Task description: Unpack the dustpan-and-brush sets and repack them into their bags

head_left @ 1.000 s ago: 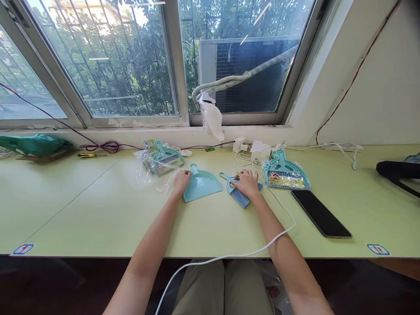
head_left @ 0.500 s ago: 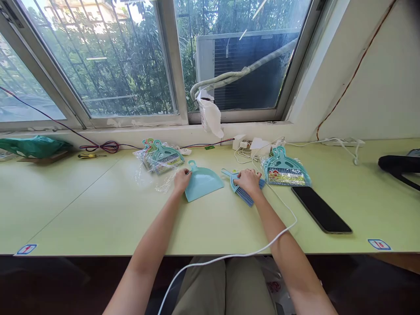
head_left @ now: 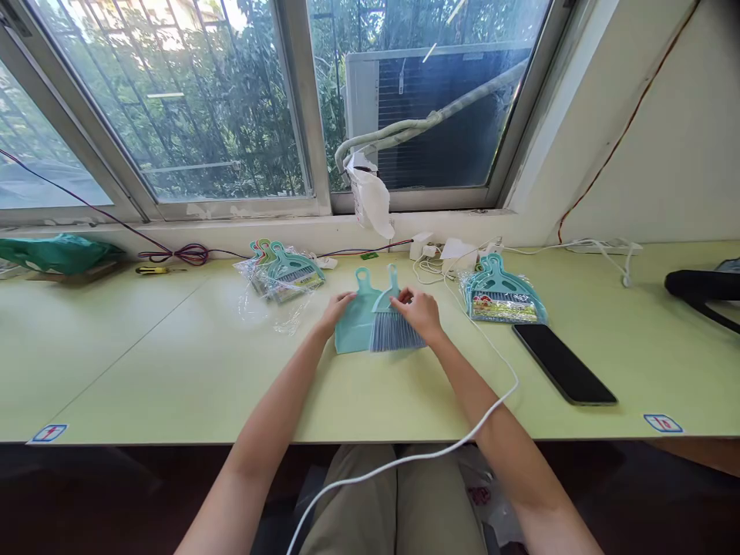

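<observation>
My left hand [head_left: 338, 311] grips the left edge of a light-blue dustpan [head_left: 352, 327] on the pale green table. My right hand [head_left: 419, 311] pinches a small hand brush [head_left: 398, 331] near the base of its handle. The brush overlaps the right part of the dustpan, its grey-blue bristles pointing toward me and its handle away. Both handles stand side by side at the far end. Wrapped dustpan-and-brush sets lie on either side: one packet [head_left: 289, 270] beyond my left hand, another packet [head_left: 502, 293] to the right of my right hand.
A black phone [head_left: 563, 364] lies at the right. A white cable [head_left: 489, 416] crosses the table and hangs over its front edge by my right forearm. Chargers [head_left: 456, 254] stand along the wall. At the far left are a screwdriver [head_left: 153, 270] and a green bag [head_left: 61, 254].
My right hand has moved left, bringing the brush from the table onto the dustpan, bristles now toward me. The dustpan has turned straighter, its handle further right.
</observation>
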The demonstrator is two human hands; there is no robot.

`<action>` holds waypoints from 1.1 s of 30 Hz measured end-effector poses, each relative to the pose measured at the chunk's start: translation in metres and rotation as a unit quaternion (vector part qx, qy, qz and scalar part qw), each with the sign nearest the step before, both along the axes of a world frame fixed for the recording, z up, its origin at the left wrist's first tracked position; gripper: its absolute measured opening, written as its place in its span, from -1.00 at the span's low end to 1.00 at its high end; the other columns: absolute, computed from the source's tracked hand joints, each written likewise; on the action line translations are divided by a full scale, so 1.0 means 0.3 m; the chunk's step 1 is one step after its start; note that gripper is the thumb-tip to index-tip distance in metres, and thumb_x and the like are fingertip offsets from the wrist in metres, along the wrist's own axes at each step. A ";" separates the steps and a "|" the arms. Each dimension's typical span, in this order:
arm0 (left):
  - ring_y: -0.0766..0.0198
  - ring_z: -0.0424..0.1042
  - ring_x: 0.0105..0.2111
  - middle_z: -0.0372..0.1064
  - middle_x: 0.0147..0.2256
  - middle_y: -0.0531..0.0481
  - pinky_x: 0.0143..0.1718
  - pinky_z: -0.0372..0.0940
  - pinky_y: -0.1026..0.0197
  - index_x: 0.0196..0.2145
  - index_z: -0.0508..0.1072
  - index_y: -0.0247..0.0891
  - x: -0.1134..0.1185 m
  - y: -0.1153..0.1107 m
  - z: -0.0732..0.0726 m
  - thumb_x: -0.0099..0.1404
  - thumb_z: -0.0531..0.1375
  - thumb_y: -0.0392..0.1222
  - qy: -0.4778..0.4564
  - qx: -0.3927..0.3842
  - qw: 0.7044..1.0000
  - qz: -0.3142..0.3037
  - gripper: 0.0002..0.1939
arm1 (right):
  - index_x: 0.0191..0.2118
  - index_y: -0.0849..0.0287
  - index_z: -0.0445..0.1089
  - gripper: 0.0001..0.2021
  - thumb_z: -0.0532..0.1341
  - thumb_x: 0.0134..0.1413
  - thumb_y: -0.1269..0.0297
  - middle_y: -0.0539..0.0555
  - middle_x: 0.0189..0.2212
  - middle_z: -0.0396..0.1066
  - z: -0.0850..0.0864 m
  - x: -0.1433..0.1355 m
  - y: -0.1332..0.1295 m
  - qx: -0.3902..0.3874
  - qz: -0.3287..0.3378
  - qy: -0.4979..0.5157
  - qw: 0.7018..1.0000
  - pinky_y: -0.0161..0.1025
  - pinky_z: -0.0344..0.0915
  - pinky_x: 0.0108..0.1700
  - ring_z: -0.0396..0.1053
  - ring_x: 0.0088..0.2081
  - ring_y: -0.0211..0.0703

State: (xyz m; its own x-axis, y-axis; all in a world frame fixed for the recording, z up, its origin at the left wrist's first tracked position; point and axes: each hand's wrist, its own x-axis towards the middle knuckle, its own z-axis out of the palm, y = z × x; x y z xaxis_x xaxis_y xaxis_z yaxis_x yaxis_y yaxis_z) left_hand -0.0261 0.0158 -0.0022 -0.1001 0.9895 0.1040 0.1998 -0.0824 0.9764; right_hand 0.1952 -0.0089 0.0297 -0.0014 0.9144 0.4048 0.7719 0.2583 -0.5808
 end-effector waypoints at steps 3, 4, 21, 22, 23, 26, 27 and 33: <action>0.12 0.49 -0.22 0.55 -0.22 -0.10 -0.18 0.33 0.16 -0.19 0.57 -0.29 0.041 -0.029 -0.002 0.13 0.25 0.20 -0.031 -0.042 0.989 -0.137 -0.50 | -0.38 0.12 0.40 -0.83 0.24 0.11 0.14 0.07 -0.41 0.53 -0.031 -0.049 -0.027 0.030 0.005 -0.091 0.995 -0.19 0.16 -0.19 0.45 -0.32 -0.07; 0.12 0.48 -0.22 0.55 -0.21 -0.09 -0.19 0.32 0.16 -0.18 0.57 -0.28 0.050 -0.037 -0.003 0.10 0.28 0.21 -0.020 -0.044 0.985 -0.168 -0.48 | -0.31 0.12 0.42 -0.84 0.23 0.14 0.15 0.08 -0.41 0.52 -0.040 -0.061 -0.034 0.031 0.003 -0.103 0.994 -0.19 0.16 -0.20 0.45 -0.32 -0.06; 0.32 0.27 -0.41 0.34 -0.43 0.03 -0.39 0.09 0.26 -0.36 0.48 -0.33 0.062 -0.055 0.013 0.08 0.30 0.23 0.059 -0.015 0.975 -0.213 -0.51 | -0.06 0.21 0.54 -0.61 0.32 0.05 0.08 0.18 -0.18 0.59 -0.124 0.028 0.104 -0.185 0.153 0.163 0.957 -0.12 0.38 -0.01 0.52 -0.10 0.01; 0.34 0.24 -0.44 0.31 -0.46 0.05 -0.41 0.06 0.26 -0.39 0.47 -0.33 0.062 -0.053 0.011 0.08 0.30 0.23 0.065 -0.014 0.974 -0.215 -0.51 | -0.09 0.22 0.56 -0.60 0.35 0.01 0.07 0.18 -0.19 0.59 -0.135 0.029 0.115 -0.196 0.166 0.187 0.948 -0.12 0.39 -0.01 0.53 -0.10 0.02; 0.34 0.23 -0.45 0.29 -0.48 0.06 -0.42 0.04 0.26 -0.40 0.47 -0.33 0.063 -0.051 0.008 0.07 0.30 0.23 0.068 -0.014 0.973 -0.218 -0.51 | -0.12 0.22 0.58 -0.59 0.37 -0.05 0.05 0.18 -0.19 0.59 -0.143 0.028 0.123 -0.207 0.178 0.208 0.939 -0.11 0.40 -0.02 0.53 -0.11 0.04; 0.33 0.26 -0.44 0.34 -0.46 0.04 -0.41 0.07 0.26 -0.39 0.49 -0.34 0.069 -0.047 0.004 0.04 0.31 0.24 0.066 -0.019 0.972 -0.227 -0.49 | -0.23 0.23 0.60 -0.58 0.42 -0.17 0.00 0.15 -0.23 0.60 -0.156 0.021 0.130 -0.240 0.217 0.246 0.914 -0.11 0.42 -0.06 0.54 -0.15 0.06; 0.32 0.28 -0.43 0.36 -0.44 0.03 -0.39 0.09 0.26 -0.38 0.49 -0.34 0.071 -0.046 0.004 0.03 0.31 0.25 0.064 -0.021 0.972 -0.226 -0.48 | -0.25 0.24 0.60 -0.57 0.43 -0.20 0.00 0.15 -0.25 0.60 -0.156 0.018 0.128 -0.247 0.226 0.255 0.907 -0.12 0.43 -0.06 0.54 -0.17 0.05; 0.28 0.32 -0.37 0.42 -0.38 0.02 -0.35 0.13 0.27 -0.31 0.53 -0.32 0.076 -0.055 0.013 -0.03 0.38 0.18 0.062 -0.036 0.973 -0.217 -0.50 | -0.26 0.23 0.59 -0.61 0.47 -0.25 0.08 0.14 -0.26 0.60 -0.141 0.008 0.106 -0.257 0.200 0.294 0.898 -0.13 0.42 -0.03 0.53 -0.15 0.03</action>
State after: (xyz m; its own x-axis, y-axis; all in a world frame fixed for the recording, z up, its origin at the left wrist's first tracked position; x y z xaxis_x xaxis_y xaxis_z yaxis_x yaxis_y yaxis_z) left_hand -0.0033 -0.0006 0.0017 0.3389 0.9407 0.0172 0.2782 -0.1177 0.9533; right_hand 0.1977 0.0229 -0.0125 -0.2964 0.9545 -0.0329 0.1975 0.0276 -0.9799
